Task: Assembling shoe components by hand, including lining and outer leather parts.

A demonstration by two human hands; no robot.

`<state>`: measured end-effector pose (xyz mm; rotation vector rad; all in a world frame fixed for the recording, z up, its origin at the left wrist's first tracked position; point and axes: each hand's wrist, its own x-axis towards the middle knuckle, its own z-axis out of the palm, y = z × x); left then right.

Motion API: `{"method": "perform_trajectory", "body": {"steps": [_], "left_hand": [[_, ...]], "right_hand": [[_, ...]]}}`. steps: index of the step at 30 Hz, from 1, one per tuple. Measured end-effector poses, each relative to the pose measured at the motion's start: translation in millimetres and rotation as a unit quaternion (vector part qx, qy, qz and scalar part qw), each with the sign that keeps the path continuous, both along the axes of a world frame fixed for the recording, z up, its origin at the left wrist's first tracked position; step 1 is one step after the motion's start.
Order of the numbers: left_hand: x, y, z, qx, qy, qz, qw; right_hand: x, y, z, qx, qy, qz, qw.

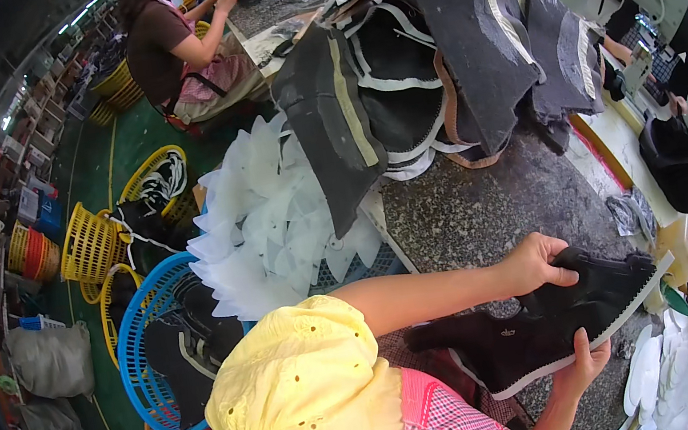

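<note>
Both my hands hold a black shoe upper (472, 343) with a white serrated strip along its lower edge. My left hand (541, 263) is closed on its top edge, thumb lying on the near face. Lower down, my right hand (585, 360) pinches the white-edged side, its thumb on top and most of its fingers hidden underneath. The piece is tilted over the edge of a speckled grey worktop (486, 201). Beyond it, dark grey sheet pieces (470, 42) are heaped over black parts with white trim (405, 115).
Translucent white cut pieces (262, 210) are piled left of the worktop. A blue basket (129, 366) with dark parts and yellow baskets (88, 246) stand on the green floor. White pieces (670, 370) lie at right. A seated co-worker (166, 54) is at upper left.
</note>
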<state>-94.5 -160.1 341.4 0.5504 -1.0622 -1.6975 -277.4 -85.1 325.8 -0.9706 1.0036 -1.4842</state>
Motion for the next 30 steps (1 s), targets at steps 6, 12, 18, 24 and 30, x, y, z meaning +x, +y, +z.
{"method": "perform_trajectory", "body": {"steps": [6,12,18,24,30], "left_hand": [[-2,-7,-22,0.055,0.075,-0.070,0.993],[-5,-20,-20,-0.024,-0.239,-0.060,0.969],[-22,-18,9,-0.142,-0.258,0.183,0.938],[-39,-26,-21,-0.026,-0.149,0.083,0.985],[-43,-17,-3,-0.126,-0.235,0.123,0.956]], "right_hand": [[-3,-1,6,0.016,-0.033,0.012,0.999],[-16,5,-4,0.071,-0.037,-0.004,0.997],[17,5,22,0.117,-0.094,-0.044,0.988],[3,11,-1,0.186,-0.054,-0.173,0.966],[-29,-15,51,0.050,-0.005,0.044,0.998]]}}
